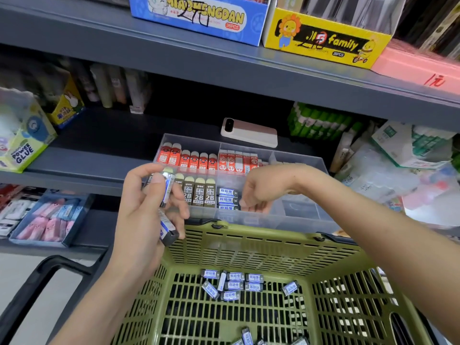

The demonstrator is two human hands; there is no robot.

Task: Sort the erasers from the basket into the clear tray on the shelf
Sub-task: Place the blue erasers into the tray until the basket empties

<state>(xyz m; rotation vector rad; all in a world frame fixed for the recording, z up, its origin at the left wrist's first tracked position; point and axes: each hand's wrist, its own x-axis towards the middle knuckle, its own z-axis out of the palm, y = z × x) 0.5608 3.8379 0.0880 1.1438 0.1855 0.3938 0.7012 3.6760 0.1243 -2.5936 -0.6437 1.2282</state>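
White phone [249,132] lying flat, blue carton [199,18] beside yellow carton [323,41] above, green glue sticks [321,123] right, Power Glue box [25,145] left

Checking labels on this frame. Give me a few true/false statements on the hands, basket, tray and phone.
1. The left hand grips blue-and-white erasers. True.
2. The basket holds nothing. False: loose erasers lie on its floor.
3. The right hand reaches into the tray. True.
4. The phone lies inside the tray. False: it lies on the shelf behind the tray.
5. The red erasers fill the tray's front row. False: they stand in the back row, and brown erasers are in front.
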